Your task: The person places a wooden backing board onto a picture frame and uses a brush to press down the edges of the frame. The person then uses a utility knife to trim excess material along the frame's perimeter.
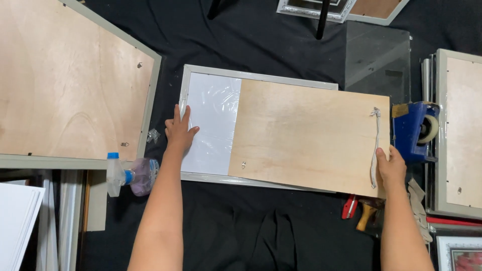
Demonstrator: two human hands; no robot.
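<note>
Our left hand (179, 130) lies flat and open on the left end of the frame (261, 75), pinning it to the black cloth (241, 226). Our right hand (390, 168) grips the right edge of the plywood board (306, 133), which sits skewed, overhanging the frame's right end and baring white plastic-covered paper (213, 120). A tape dispenser (414, 130) stands just right; the tools (361, 211) under the board are partly hidden.

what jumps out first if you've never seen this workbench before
In the middle, a plywood backing board lies half slid over a grey picture frame, leaving a white plastic-wrapped sheet bare at its left end. The left hand presses flat on that sheet, and the right hand grips the board's right edge by its hanging cord. A blue tape dispenser sits just right of it.
</note>
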